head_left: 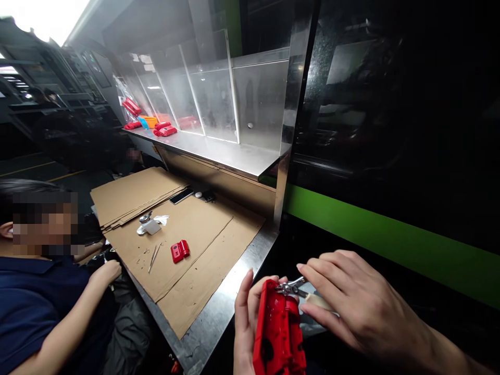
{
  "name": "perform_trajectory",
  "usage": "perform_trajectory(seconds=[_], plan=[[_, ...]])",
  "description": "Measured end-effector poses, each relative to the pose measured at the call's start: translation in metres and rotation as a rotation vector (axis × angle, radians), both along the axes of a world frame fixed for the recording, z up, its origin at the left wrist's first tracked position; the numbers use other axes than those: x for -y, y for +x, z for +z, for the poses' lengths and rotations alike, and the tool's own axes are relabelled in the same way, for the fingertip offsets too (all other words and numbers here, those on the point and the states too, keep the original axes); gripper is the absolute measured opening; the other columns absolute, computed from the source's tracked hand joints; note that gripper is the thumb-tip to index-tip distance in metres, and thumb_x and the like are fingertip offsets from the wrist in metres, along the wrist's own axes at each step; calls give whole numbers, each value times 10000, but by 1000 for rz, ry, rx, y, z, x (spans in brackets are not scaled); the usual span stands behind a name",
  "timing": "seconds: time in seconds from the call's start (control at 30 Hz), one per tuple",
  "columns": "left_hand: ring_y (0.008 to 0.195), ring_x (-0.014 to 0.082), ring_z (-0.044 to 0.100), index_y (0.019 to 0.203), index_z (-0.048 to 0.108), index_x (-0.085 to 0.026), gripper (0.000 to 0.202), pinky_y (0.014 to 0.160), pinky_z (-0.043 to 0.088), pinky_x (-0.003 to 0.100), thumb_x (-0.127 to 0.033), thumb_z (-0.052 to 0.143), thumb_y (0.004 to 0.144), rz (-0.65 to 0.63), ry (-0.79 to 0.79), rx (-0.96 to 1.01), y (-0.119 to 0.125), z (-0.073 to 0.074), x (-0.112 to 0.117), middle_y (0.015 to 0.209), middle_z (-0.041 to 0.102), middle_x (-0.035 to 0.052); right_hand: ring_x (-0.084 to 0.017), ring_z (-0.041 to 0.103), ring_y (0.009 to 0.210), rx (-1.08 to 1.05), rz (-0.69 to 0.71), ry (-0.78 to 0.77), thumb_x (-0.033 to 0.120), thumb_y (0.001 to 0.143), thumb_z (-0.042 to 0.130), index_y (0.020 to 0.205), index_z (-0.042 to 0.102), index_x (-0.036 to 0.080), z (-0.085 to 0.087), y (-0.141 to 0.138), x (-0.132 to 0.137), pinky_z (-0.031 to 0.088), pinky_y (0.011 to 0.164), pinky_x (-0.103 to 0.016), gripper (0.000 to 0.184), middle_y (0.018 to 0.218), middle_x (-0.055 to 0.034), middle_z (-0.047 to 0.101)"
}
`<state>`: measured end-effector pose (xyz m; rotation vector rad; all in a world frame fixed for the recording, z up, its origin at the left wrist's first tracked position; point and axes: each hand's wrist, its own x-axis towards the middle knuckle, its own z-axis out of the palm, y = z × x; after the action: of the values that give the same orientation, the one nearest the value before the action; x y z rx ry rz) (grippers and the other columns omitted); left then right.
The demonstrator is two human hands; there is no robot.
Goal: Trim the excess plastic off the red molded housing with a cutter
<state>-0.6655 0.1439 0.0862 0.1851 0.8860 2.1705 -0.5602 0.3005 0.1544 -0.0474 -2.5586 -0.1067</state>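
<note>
My left hand (244,323) is wrapped round a red plastic housing (278,336), tilted so that its hollow, ribbed side shows. In my right hand (359,299) is a pair of small metal pliers (292,286) with a pale handle. Their jaws meet the upper end of the housing, near its rim; whether they grip anything there is too small to tell. A similar red part (180,251) lies apart from my hands on the cardboard-covered table, beside metal tweezers (154,258).
A co-worker in a dark blue shirt (35,307) sits at the left. Cardboard sheets (136,195) are stacked on the table, near a phone (182,196) and a metal-topped container (148,224). Red parts (165,129) and an orange bin (149,122) stand on the metal shelf (230,156).
</note>
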Motion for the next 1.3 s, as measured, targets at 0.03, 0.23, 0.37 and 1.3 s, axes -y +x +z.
perform_trajectory(seconds=[0.03, 0.23, 0.37, 1.3], plan=[[1314, 383, 544, 1354, 602, -422, 630, 1073, 529, 475, -249, 822, 790, 2, -11, 7, 0, -1, -1, 1321, 617, 74, -257, 596, 988, -10, -2, 20, 329, 976, 603, 1184, 651, 49, 0, -1, 1, 436, 917, -428, 353, 1058, -116, 710], [1311, 366, 552, 1357, 560, -392, 609, 1080, 509, 478, -301, 807, 807, 15, -59, 20, -2, -5, -6, 1329, 612, 76, -261, 610, 950, -83, 12, 117, 298, 993, 578, 1127, 680, 26, 1, -6, 3, 440, 879, -436, 320, 1018, -114, 721], [1318, 392, 539, 1367, 571, -374, 783, 1114, 479, 483, -317, 922, 669, 37, -9, -3, -1, -7, -5, 1300, 636, 81, -262, 611, 943, -50, 3, 163, 280, 977, 606, 1123, 690, 30, 4, -6, 4, 430, 857, -430, 302, 1006, -107, 721], [1274, 463, 558, 1571, 323, -286, 722, 955, 512, 670, -524, 480, 907, -329, 207, 264, -27, -22, 22, 1384, 617, 142, -255, 623, 1023, -5, 284, 223, 388, 960, 641, 1161, 663, 24, 29, 4, -43, 451, 1026, -499, 417, 1066, -110, 714]])
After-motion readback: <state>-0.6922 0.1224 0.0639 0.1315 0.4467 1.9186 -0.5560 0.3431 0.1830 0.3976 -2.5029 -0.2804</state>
